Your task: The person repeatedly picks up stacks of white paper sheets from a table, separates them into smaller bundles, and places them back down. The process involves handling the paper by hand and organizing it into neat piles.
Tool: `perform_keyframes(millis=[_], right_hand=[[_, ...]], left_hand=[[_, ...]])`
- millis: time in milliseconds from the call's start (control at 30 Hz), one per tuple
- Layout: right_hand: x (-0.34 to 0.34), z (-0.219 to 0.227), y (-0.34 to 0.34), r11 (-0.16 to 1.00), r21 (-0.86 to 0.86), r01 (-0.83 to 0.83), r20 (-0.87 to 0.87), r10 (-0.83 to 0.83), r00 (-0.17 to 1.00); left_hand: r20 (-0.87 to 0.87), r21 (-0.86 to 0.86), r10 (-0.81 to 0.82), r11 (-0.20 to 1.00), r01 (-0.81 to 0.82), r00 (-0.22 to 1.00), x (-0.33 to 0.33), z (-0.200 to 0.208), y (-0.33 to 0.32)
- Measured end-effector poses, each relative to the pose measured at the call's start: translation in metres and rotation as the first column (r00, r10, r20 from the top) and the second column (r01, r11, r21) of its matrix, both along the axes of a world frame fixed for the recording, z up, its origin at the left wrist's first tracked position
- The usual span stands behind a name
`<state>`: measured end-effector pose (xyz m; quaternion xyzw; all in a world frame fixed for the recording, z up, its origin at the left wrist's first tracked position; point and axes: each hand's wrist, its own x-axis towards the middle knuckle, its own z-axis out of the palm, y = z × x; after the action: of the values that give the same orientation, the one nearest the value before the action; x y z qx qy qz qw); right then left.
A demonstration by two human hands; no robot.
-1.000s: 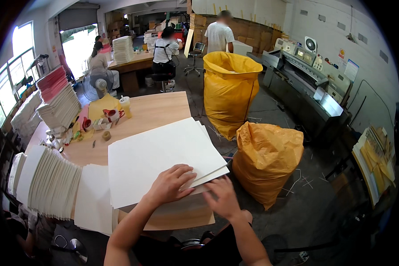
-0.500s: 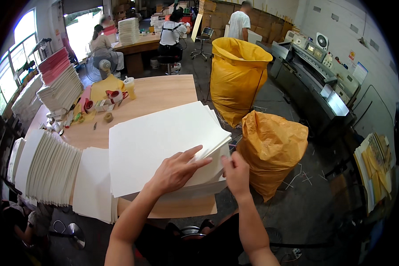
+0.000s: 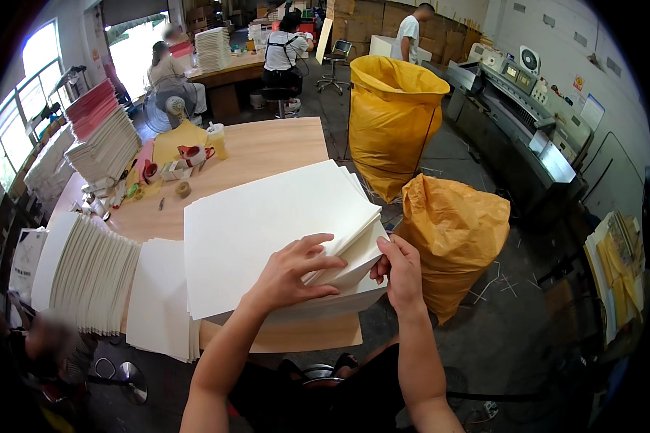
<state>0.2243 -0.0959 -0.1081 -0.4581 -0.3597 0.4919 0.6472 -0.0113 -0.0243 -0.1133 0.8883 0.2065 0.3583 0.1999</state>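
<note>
A thick stack of large white paper sheets (image 3: 260, 209) lies in front of me, its right part fanned into lifted layers. My left hand (image 3: 296, 270) rests on the stack near its front right side, fingers spread and slightly bent. At the stack's right corner, my right hand (image 3: 399, 268) pinches the edge of a white sheet (image 3: 368, 249) between thumb and fingers. How many sheets are in that pinch I cannot tell. Left of the stack lie a lower pile of white sheets (image 3: 155, 296) and a long row of leaning white sheets (image 3: 90, 270).
The wooden table (image 3: 267, 144) carries tape rolls (image 3: 183, 189), a drink cup (image 3: 217, 141) and a tall red-and-white paper stack (image 3: 101, 130). Two yellow sacks, one far (image 3: 393, 130) and one near (image 3: 455, 238), stand to the right. A long machine (image 3: 513, 108) lines the right wall; several people are around.
My right hand has closed on a sheet's edge at the corner, and the layers there are more spread. My left hand stays on the stack. The person at the back has moved right.
</note>
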Motion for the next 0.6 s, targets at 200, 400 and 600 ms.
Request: perform_keyframes(millis=[200, 400, 600], right_hand=[[0.008, -0.001, -0.001, 0.999, -0.005, -0.035, 0.138, 0.036, 0.99], [0.005, -0.008, -0.006, 0.996, 0.059, 0.069, 0.548, -0.09, 0.832], [0.004, -0.001, 0.001, 0.999, -0.011, -0.034, 0.026, 0.035, 0.999]], left_hand=[[-0.008, -0.122, -0.028, 0.992, 0.026, 1.0, -0.003, 0.001, 0.002], [-0.024, 0.001, 0.057, 0.998, -0.057, 0.998, 0.001, -0.004, -0.001], [-0.064, 0.092, 0.008, 0.996, -0.002, 0.998, 0.0, -0.001, 0.0]])
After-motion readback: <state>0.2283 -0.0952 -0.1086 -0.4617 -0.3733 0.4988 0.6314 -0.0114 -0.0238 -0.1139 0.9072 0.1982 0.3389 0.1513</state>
